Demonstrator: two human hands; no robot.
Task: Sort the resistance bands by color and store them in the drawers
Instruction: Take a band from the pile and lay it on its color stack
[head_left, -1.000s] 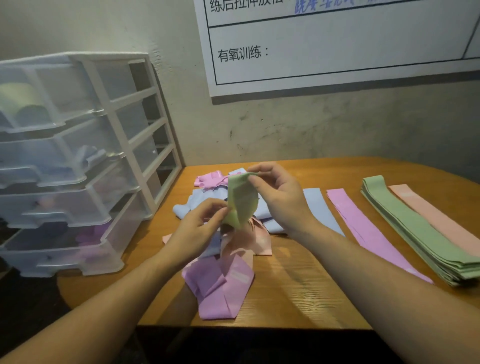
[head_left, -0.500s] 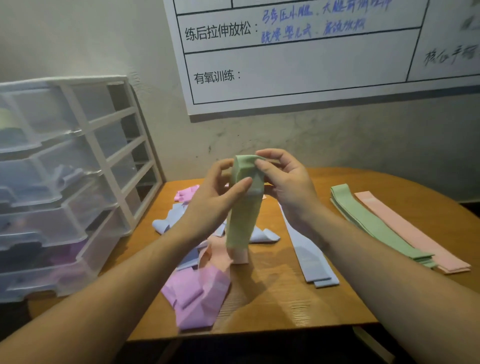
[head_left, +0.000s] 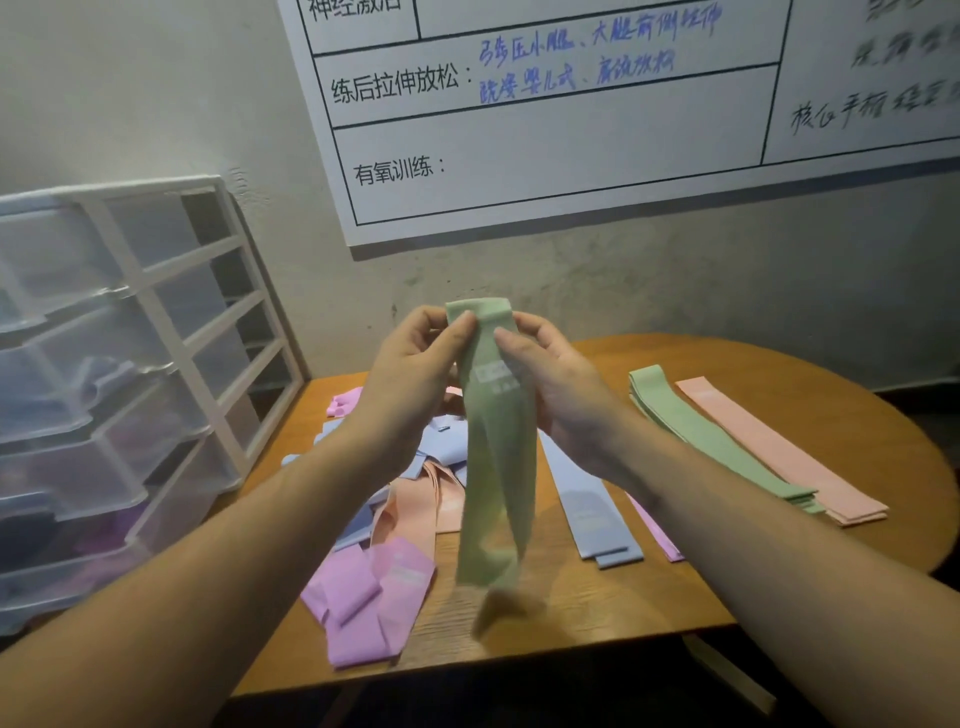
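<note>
Partly sorted: green stack (head_left: 717, 441) at 3 o'clock; mixed pile (head_left: 415, 499) at 6 unsorted; both hands' fingers (head_left: 462, 325) pinching green resistance band (head_left: 496, 457).

Matt stretchy green band (head_left: 496, 467), wood-grain table (head_left: 571, 597), translucent plastic drawers (head_left: 78, 415)

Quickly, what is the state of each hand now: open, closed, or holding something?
Left hand: pinches the top of the long green elastic resistance band.
Right hand: pinches the same band's top.
</note>
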